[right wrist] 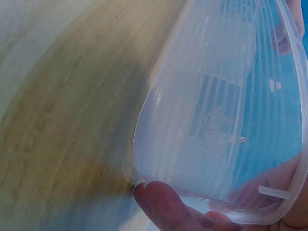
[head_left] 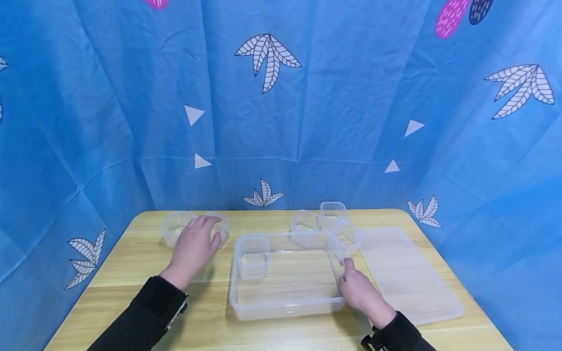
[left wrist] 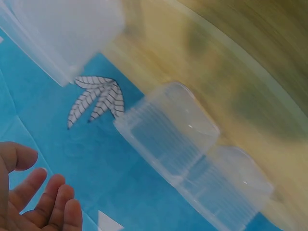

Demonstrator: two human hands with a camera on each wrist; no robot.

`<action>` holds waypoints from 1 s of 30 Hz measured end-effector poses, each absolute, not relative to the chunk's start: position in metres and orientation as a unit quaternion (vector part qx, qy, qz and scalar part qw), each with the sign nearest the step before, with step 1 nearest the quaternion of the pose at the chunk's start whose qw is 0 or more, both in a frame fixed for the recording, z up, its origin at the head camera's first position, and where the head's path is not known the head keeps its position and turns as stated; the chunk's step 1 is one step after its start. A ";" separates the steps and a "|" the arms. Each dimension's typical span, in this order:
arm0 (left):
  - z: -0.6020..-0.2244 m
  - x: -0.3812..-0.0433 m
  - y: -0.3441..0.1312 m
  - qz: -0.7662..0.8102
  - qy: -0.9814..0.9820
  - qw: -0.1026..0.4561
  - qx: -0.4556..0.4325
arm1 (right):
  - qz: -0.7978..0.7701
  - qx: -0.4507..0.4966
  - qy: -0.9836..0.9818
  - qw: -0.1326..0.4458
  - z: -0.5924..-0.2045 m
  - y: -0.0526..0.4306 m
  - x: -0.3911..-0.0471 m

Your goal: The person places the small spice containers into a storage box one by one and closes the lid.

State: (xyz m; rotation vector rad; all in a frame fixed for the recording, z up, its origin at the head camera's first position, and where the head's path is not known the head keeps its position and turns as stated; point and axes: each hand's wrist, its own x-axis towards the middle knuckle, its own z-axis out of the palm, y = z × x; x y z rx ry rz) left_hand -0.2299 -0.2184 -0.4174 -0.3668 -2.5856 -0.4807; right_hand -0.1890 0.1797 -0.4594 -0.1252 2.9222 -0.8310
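Note:
Near the table's back left, my left hand (head_left: 193, 251) hovers with bent, spread fingers beside two small clear plastic containers (head_left: 172, 229). In the left wrist view these small containers (left wrist: 168, 134) stand side by side, apart from the fingers (left wrist: 52, 202), and nothing is in the hand. My right hand (head_left: 357, 287) grips the right wall of a large clear rectangular container (head_left: 290, 308). The right wrist view has its fingers (right wrist: 166, 204) under the large container's (right wrist: 168, 139) corner. A small square container (head_left: 254, 268) sits inside the large one, at its back left.
Behind the large container's right corner, three small clear containers (head_left: 334, 212) stand close together. A flat translucent lid (head_left: 412, 278) lies on the right side of the wooden table (head_left: 110, 287). A blue patterned curtain (head_left: 333, 122) hangs behind and along both sides.

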 end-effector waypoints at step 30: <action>-0.443 -0.243 -0.276 -0.173 -0.950 0.256 -0.050 | -0.277 -0.047 0.959 0.041 -0.461 0.179 -0.188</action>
